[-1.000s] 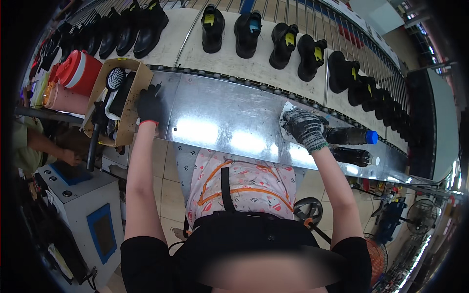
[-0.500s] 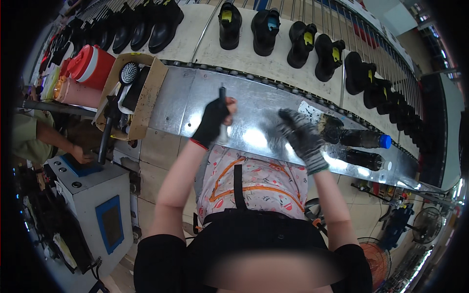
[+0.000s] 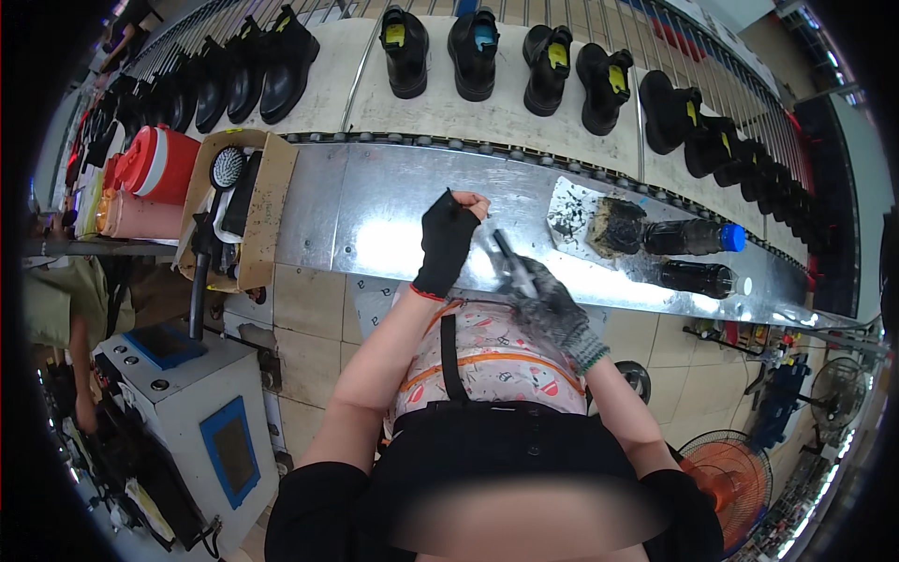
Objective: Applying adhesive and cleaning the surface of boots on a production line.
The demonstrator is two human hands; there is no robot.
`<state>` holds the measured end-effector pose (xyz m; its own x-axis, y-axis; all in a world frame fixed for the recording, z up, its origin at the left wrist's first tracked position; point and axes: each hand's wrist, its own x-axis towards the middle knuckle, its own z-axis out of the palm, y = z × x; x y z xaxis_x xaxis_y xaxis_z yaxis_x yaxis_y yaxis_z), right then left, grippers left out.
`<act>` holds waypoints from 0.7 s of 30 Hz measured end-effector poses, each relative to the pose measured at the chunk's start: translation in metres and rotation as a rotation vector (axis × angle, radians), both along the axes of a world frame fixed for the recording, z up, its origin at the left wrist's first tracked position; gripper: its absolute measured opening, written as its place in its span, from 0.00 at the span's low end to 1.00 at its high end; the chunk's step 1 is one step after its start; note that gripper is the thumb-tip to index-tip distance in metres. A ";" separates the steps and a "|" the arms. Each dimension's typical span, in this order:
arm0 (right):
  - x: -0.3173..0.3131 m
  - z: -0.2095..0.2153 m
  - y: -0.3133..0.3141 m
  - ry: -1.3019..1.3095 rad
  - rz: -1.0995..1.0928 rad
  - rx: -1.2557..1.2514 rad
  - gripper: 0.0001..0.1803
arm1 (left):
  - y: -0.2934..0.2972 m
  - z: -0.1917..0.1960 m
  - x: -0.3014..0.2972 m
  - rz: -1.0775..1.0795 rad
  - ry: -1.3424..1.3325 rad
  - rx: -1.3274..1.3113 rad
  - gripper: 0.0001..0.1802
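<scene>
My left hand (image 3: 449, 241), in a black fingerless glove with a red cuff, is raised over the metal bench. Its bare fingertips are pressed together, and whether anything small is between them is hidden. My right hand (image 3: 545, 304), in a grey knitted glove, is closed on a slim pen-like tool (image 3: 513, 262), slightly blurred, with a dark end and a paler body. The tool's dark end points up and left, toward my left fingertips but apart from them. Beneath both hands lies the shiny metal bench (image 3: 389, 187); the patterned apron (image 3: 487, 351) is just below them.
Black shoes (image 3: 473, 56) line the pale conveyor (image 3: 351, 94) beyond the bench. A stained white sheet (image 3: 568, 214) and two dark bottles (image 3: 679, 237) lie at right. At left stand a cardboard box (image 3: 267, 206) holding a brush, a red jug (image 3: 167, 164) and a grey machine (image 3: 192, 393).
The pen-like tool has passed from my left hand to my right. My right hand has come left, closer to my left hand. The whole view has shifted slightly.
</scene>
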<state>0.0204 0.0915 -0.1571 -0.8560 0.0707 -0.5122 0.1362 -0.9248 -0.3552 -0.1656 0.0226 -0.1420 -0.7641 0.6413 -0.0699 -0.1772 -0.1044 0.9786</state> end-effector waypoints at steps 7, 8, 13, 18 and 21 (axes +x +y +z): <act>0.037 0.029 0.030 -0.235 -0.455 0.792 0.12 | 0.033 0.000 0.026 -0.226 0.163 -0.101 0.07; 0.030 0.031 0.032 -0.276 -0.536 0.919 0.12 | 0.037 0.003 0.033 -0.236 0.194 -0.069 0.07; 0.010 0.044 0.040 -0.292 -0.469 0.776 0.17 | 0.040 0.017 0.052 -0.297 0.043 -0.143 0.07; -0.006 0.041 0.020 -0.151 -0.477 0.515 0.14 | 0.030 0.010 0.055 -0.302 -0.135 -0.059 0.07; -0.015 0.060 0.018 -0.150 -0.449 0.574 0.11 | 0.023 0.009 0.052 -0.362 -0.211 -0.013 0.08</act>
